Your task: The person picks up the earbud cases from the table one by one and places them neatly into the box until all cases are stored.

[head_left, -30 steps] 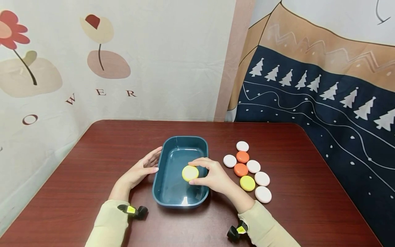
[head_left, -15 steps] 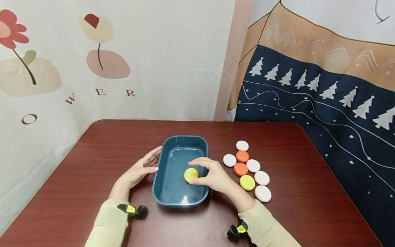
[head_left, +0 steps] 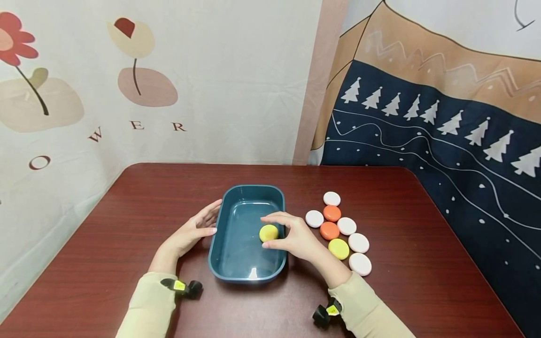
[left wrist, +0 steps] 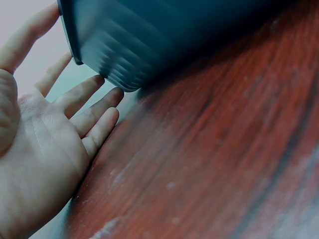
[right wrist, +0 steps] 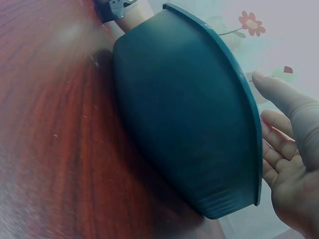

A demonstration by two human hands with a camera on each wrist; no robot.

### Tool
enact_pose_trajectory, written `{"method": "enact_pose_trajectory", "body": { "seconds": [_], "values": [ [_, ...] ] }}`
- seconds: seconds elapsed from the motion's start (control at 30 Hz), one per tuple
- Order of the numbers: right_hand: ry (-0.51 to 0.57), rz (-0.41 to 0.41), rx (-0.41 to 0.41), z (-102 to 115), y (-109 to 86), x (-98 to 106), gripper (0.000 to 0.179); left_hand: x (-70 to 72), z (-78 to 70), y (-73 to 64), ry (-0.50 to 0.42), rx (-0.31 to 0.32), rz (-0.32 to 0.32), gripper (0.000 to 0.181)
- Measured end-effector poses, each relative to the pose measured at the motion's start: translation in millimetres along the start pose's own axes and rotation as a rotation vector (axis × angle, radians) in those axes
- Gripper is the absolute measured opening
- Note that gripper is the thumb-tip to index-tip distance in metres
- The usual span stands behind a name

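A yellow round disc [head_left: 268, 233] lies inside the dark teal tray [head_left: 236, 249], towards its right side. Over it hovers my right hand [head_left: 299, 240], thumb and forefinger spread apart with a gap around the disc. Seen from the right wrist, that hand [right wrist: 299, 159] is past the tray's rim, and the tray wall [right wrist: 184, 109] hides the disc. My left hand [head_left: 191, 236] rests its thumb and extended fingers against the tray's left side. In the left wrist view, the fingertips of this hand [left wrist: 47, 129] meet the outer wall [left wrist: 144, 40].
Right of the tray, several white discs [head_left: 359, 242], two orange discs [head_left: 329, 230] and another yellow disc [head_left: 338, 249] lie grouped on the brown wooden table [head_left: 405, 281]. Printed cloths [head_left: 236, 84] hang behind the table's far edge.
My right hand has let go of the yellow disc, which dropped into the tray and shifted slightly right. The right hand has drawn a little to the right. My left hand keeps its place.
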State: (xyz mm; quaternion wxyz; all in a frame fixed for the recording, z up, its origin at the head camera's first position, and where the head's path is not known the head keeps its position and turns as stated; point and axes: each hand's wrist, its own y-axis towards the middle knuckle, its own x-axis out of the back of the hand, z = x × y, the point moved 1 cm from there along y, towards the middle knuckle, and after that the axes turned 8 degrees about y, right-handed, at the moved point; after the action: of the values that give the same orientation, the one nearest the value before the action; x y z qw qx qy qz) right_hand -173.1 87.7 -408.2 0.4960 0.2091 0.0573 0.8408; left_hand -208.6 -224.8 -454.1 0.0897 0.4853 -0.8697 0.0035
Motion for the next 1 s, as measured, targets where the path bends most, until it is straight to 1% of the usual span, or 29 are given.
{"method": "enact_pose_trajectory", "body": {
  "seconds": [0.13,0.2,0.3,0.37,0.53,0.63,0.73,0.83,0.93,1.0],
  "values": [
    [0.021,-0.018,-0.014,2.0,-0.2,5.1,0.051,0.4,0.3,0.0,0.003,0.002,0.000,0.075],
    [0.029,-0.029,-0.028,12.1,-0.9,7.3,0.050,0.4,0.5,0.1,0.006,0.005,-0.002,0.075],
    [0.015,-0.043,-0.028,27.9,-1.6,10.7,0.048,0.6,1.1,0.1,0.007,0.008,-0.002,0.075],
    [0.006,-0.057,-0.031,28.6,-1.1,12.9,0.049,0.7,1.4,0.2,0.009,0.007,-0.003,0.075],
    [-0.011,-0.102,-0.031,2.4,1.3,21.4,0.051,1.0,1.4,0.1,0.007,0.004,-0.001,0.075],
    [-0.023,-0.130,-0.041,2.5,0.9,26.8,0.051,1.0,1.0,0.1,0.007,0.004,0.001,0.075],
    [-0.015,-0.150,-0.056,10.7,-0.1,31.1,0.051,1.0,0.9,0.1,0.006,0.005,-0.001,0.075],
    [-0.004,-0.159,-0.067,25.9,-1.9,35.4,0.048,1.0,1.0,0.2,0.006,0.004,0.000,0.075],
    [-0.018,-0.164,-0.064,39.0,-3.6,40.4,0.047,1.0,1.2,0.2,0.006,0.005,-0.001,0.075],
    [-0.035,-0.166,-0.062,42.2,-4.0,44.1,0.048,1.0,1.4,0.3,0.006,0.003,-0.001,0.075]
  ]
}}
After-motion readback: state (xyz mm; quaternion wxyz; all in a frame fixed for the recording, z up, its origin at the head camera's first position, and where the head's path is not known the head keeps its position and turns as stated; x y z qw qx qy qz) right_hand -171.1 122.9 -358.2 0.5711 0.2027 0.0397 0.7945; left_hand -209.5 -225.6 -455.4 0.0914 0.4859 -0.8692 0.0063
